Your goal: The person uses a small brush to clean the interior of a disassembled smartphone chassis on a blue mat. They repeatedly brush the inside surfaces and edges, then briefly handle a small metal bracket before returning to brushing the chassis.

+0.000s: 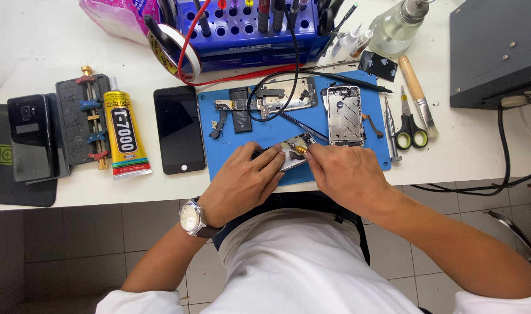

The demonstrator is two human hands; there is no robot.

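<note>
While the left hand [242, 185] presses a small phone part [293, 152] steady on the blue mat [230, 152], the right hand [342, 174] pinches a brass-tipped tool [301, 150] against it, at the mat's near edge.

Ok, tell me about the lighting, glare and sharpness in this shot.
Head view: even, bright overhead light with soft shadows only; the white table is nearly washed out at the top left; the dark phone screen shows faint sheen, no hard glare; the blue mat and both hands, left and right, are sharp; the table edge bows slightly, a wide-lens distortion.
</note>
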